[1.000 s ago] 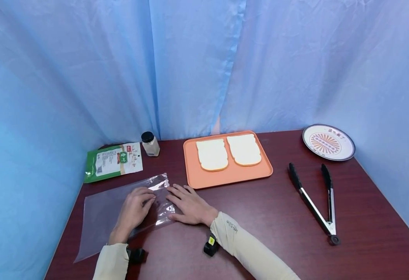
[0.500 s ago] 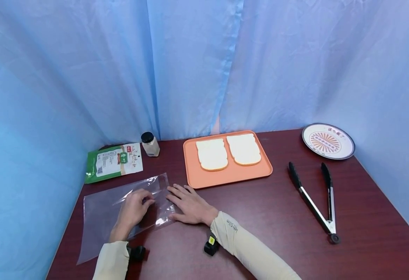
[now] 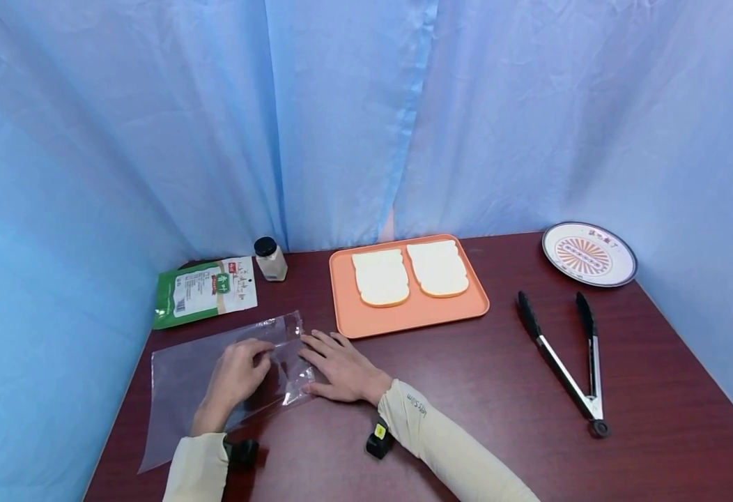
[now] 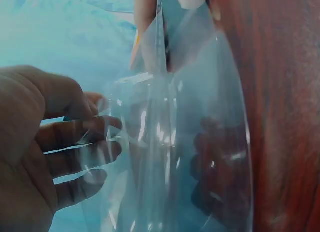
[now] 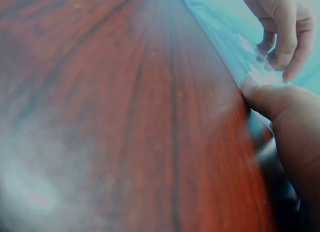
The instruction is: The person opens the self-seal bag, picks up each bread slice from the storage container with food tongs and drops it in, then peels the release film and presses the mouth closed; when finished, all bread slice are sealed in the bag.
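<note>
A clear plastic bag (image 3: pixel 181 390) lies flat and slanted at the left of the table. Over its right part my left hand (image 3: pixel 237 376) curls its fingers, and thumb and forefinger appear to pinch the film; the left wrist view shows the left hand (image 4: pixel 55 127) beside creased, shiny plastic. My right hand (image 3: pixel 344 371) lies palm down with fingers spread, its fingertips pressing the bag's right edge. In the right wrist view the right thumb (image 5: pixel 275 99) rests at that edge, close to the left hand (image 5: pixel 285 29). The exact fingertip contact is blurred.
Behind the bag are a green-and-white packet (image 3: pixel 206 289) and a black-capped jar (image 3: pixel 271 261). An orange tray (image 3: pixel 373 324) carries two bread slices (image 3: pixel 438 268). Tongs (image 3: pixel 561 366) lie spread at right, below a patterned plate (image 3: pixel 589 254). Blue curtains (image 3: pixel 348 125) enclose the table.
My left hand has shifted slightly left, its thumb and fingertips drawing back a little over the film. The glints on the bag have changed. My right hand has stayed in place.
</note>
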Demonstrator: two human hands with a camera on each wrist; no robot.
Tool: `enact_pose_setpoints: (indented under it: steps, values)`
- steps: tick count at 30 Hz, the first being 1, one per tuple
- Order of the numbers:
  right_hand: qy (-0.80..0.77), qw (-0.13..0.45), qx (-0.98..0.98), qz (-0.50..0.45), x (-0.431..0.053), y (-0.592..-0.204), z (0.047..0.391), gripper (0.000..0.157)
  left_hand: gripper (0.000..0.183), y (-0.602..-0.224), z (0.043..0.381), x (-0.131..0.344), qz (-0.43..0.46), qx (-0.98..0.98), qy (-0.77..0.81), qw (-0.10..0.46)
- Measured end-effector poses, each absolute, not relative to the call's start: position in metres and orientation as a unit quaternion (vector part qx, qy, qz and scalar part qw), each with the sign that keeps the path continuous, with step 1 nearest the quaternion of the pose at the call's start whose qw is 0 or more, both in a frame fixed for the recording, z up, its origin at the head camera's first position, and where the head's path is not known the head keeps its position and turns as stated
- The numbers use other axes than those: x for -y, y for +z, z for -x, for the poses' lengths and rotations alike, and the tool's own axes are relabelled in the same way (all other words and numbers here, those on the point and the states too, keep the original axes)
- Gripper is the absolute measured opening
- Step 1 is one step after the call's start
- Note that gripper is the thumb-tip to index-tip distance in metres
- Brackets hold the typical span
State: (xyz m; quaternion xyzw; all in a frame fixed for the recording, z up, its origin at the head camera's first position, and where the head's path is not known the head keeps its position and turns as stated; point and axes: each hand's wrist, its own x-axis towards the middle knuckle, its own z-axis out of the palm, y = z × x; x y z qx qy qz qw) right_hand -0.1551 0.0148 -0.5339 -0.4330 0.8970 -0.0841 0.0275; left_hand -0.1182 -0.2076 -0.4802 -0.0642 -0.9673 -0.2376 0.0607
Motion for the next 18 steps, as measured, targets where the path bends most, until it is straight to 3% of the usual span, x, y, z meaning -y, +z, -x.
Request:
enact_pose_setpoints:
  steps: [8,18]
  values:
    - [-0.079,0.035,-0.899,0.429,-0.015,-0.533,0.155,0.066,0.019,-0.467,0.123,0.213,0.073,0.965,-0.252,0.005]
    - [-0.078,0.031,-0.898,0.431,-0.015,-0.534,0.155,0.065,0.006,-0.464,0.127,0.212,0.061,0.97,-0.234,0.013]
